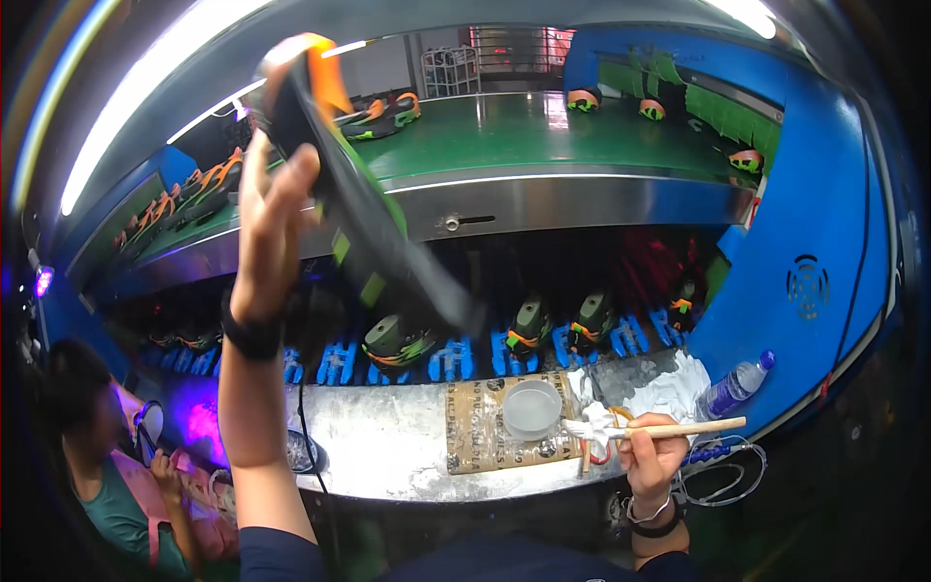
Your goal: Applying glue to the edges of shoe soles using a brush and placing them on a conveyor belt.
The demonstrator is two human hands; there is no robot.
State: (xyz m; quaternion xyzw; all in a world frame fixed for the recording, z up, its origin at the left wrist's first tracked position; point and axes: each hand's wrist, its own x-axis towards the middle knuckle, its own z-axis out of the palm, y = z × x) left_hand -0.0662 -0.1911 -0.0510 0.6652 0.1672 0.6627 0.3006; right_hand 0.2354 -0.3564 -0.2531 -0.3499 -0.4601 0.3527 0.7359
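Raised at the upper left, my left hand (276, 218) grips a dark shoe (364, 184) with orange and green parts. The shoe tilts down toward the right, and motion blurs it and my fingers. My right hand (650, 461), low on the right, pinches a wooden-handled brush (689, 427) held nearly level. White cloth-like material covers the brush's left end, beside a round, shallow, translucent dish (532, 409). The dish stands on a piece of brown printed cardboard (475, 427) on the bench.
A green conveyor belt (475, 136) behind a metal rail (543, 199) carries several shoes. Under it, more shoes (396, 341) sit among blue holders (449, 361). White crumpled cloth (669, 388) and a bottle (737, 383) are at right. Another person (116, 485) is at lower left.
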